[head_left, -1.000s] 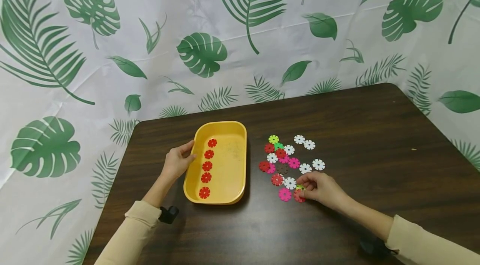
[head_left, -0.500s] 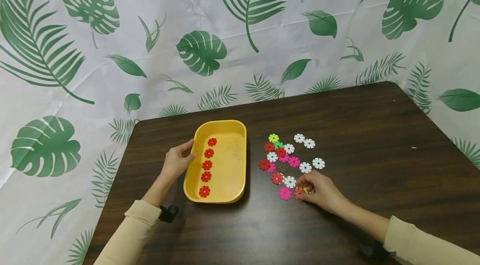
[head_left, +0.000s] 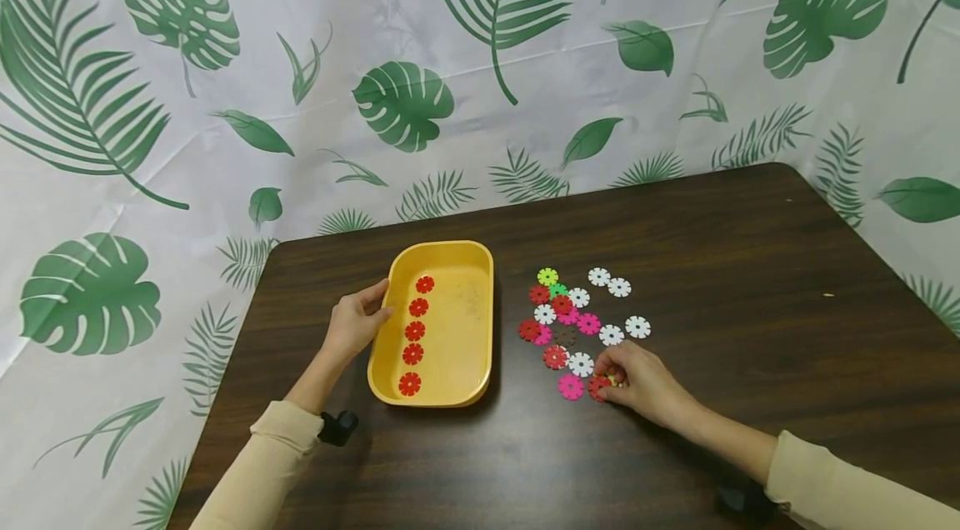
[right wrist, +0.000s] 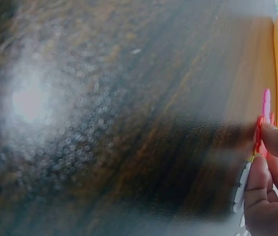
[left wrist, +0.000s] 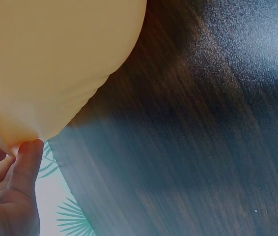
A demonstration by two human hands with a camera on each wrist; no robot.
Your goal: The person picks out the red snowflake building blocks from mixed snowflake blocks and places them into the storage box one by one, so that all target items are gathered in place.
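Note:
My left hand [head_left: 356, 323] holds the left side of the yellow tray [head_left: 486, 330], with its thumb over the rim. In the left wrist view the fingers of the left hand [left wrist: 13, 196] grip the tray's wall [left wrist: 55, 59]. Several red notched discs [head_left: 415, 331] lie in a column inside the tray. At the near end of the loose discs, my right hand [head_left: 641, 380] pinches a red notched disc [head_left: 597, 388] between thumb and fingers, low over the table. A yellow disc [head_left: 613, 380] shows partly beside it. The right wrist view shows this red disc [right wrist: 258, 135] edge-on at the fingertips.
Loose notched discs spread right of the tray: a pink disc [head_left: 570, 387], a white disc [head_left: 581, 364], a brown disc [head_left: 564, 336], a green disc [head_left: 557, 291] and others, some overlapping. The dark wooden table [head_left: 720, 263] meets a leaf-print cloth [head_left: 300, 163] behind.
The right hand's fingers have shifted slightly around the red disc, and the yellow disc beside it shows a little farther right. The left hand and tray have stayed in place.

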